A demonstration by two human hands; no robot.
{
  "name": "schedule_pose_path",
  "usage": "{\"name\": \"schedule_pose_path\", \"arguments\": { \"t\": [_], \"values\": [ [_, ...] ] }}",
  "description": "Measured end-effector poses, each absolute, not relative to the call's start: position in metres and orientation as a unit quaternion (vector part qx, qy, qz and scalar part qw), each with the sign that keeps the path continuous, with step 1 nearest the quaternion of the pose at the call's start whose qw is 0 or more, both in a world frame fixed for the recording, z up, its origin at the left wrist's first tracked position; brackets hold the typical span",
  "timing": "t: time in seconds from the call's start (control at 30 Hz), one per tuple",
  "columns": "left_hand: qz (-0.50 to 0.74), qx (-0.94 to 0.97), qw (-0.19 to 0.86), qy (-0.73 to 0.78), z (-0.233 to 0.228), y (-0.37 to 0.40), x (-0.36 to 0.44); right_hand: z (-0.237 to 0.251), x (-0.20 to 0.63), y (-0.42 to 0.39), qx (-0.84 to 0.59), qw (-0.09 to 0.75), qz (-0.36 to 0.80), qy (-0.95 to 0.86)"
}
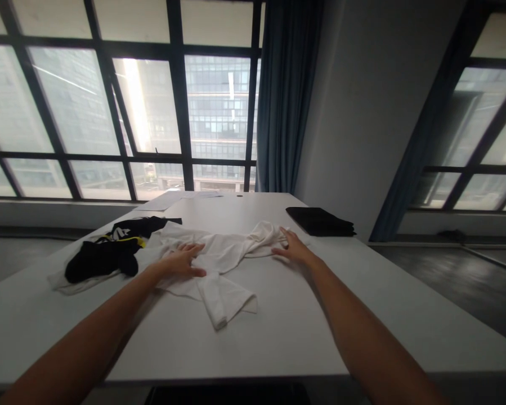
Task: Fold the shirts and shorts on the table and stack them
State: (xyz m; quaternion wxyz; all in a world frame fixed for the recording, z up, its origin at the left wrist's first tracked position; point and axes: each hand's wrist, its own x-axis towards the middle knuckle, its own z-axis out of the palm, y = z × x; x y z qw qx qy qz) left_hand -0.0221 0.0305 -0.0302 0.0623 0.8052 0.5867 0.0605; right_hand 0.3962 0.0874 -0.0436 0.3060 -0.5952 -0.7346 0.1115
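Observation:
A white, crumpled garment [231,244], which looks like a T-shirt, lies spread over the middle of the table. One short sleeve hangs toward me across the tabletop, and the far right part is bunched in folds. My left hand [183,261] rests on the left half of the cloth with its fingers spread. At the bunched right end, my right hand [292,247] touches the edge of the cloth, thumb and fingers apart. Neither hand is closed around the fabric.
On the left of the white table [236,354] lies a loose pile of black clothes [103,259] with a yellow strip. A neat black folded stack [320,221] sits near the right edge. White paper sheets [162,201] lie at the far end, before the windows.

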Motion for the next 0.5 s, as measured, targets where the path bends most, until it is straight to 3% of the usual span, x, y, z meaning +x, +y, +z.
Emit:
{"name": "schedule_pose_path", "arguments": {
  "t": [0.2, 0.3, 0.4, 0.5],
  "values": [
    [0.057, 0.900, 0.078, 0.425, -0.017, 0.005, 0.013, -0.034, 0.370, 0.075, -0.577, 0.140, 0.139, -0.793],
    [-0.002, 0.925, -0.039, 0.379, 0.011, 0.014, 0.020, -0.028, 0.368, 0.079, -0.636, 0.233, 0.035, -0.735],
    [0.048, 0.855, -0.170, 0.488, 0.063, 0.042, 0.002, -0.032, 0.365, 0.085, -0.617, 0.334, -0.064, -0.710],
    [0.248, 0.724, -0.200, 0.612, 0.115, 0.066, -0.039, -0.045, 0.365, 0.090, -0.600, 0.226, -0.015, -0.767]
  ]
}}
